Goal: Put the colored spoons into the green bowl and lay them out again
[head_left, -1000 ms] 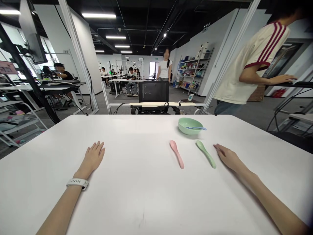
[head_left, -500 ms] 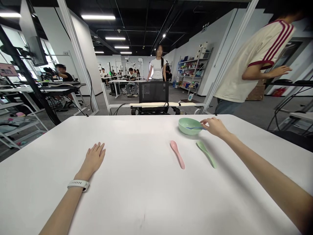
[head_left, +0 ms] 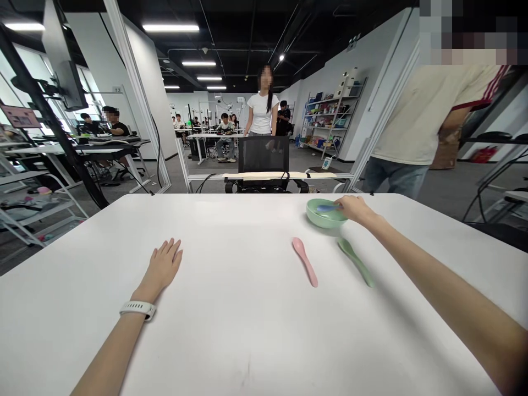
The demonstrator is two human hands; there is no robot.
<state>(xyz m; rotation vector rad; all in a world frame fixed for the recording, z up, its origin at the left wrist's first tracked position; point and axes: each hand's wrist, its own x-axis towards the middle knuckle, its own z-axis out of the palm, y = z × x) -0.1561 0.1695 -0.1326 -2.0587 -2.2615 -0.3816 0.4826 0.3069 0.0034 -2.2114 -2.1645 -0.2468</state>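
- Right hand (head_left: 355, 209): narrow grip, as I read it, on blue spoon (head_left: 327, 208) in green bowl (head_left: 319, 221).
- Left hand (head_left: 163, 268): open, palm down on white table (head_left: 247, 335).

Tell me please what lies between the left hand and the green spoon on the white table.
In the head view, the pink spoon lies between the left hand and the green spoon.

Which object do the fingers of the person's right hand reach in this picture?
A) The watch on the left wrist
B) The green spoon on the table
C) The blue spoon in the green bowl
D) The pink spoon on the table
C. The fingers of the right hand are at the end of the blue spoon, which lies in the green bowl.
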